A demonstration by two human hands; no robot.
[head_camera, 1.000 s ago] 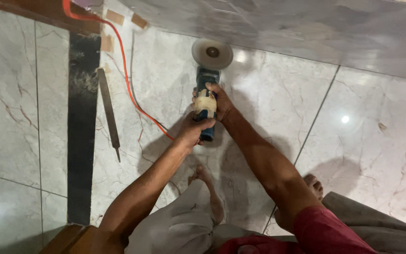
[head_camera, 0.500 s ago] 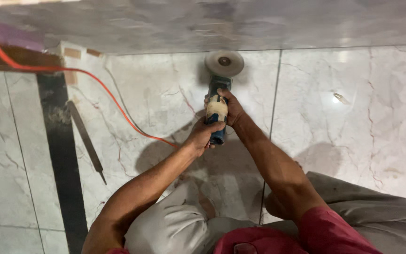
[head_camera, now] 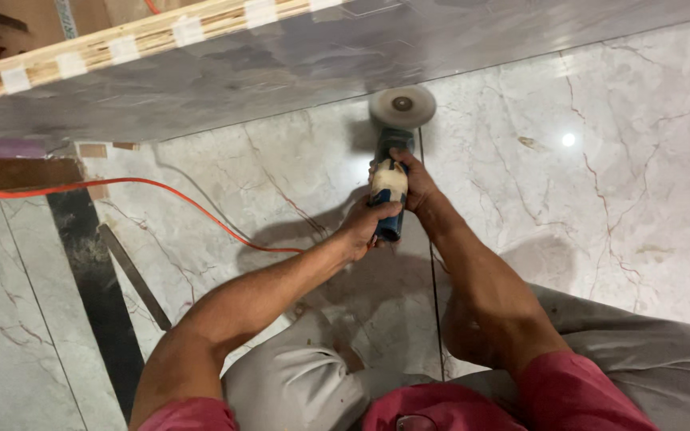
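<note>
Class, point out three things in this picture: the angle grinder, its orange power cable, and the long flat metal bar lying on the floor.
angle grinder (head_camera: 386, 187), head view, on its taped body between the hands.
orange power cable (head_camera: 171, 190), head view, mid-run across the marble floor.
flat metal bar (head_camera: 134, 276), head view, middle of its length.

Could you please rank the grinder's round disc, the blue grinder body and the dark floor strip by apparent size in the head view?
1. Dark floor strip, largest.
2. Blue grinder body.
3. Round disc, close to the body, so unsure.

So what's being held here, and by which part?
Both hands, left hand and right hand, grip the blue angle grinder around its body, behind the round disc at the marble floor.
</note>
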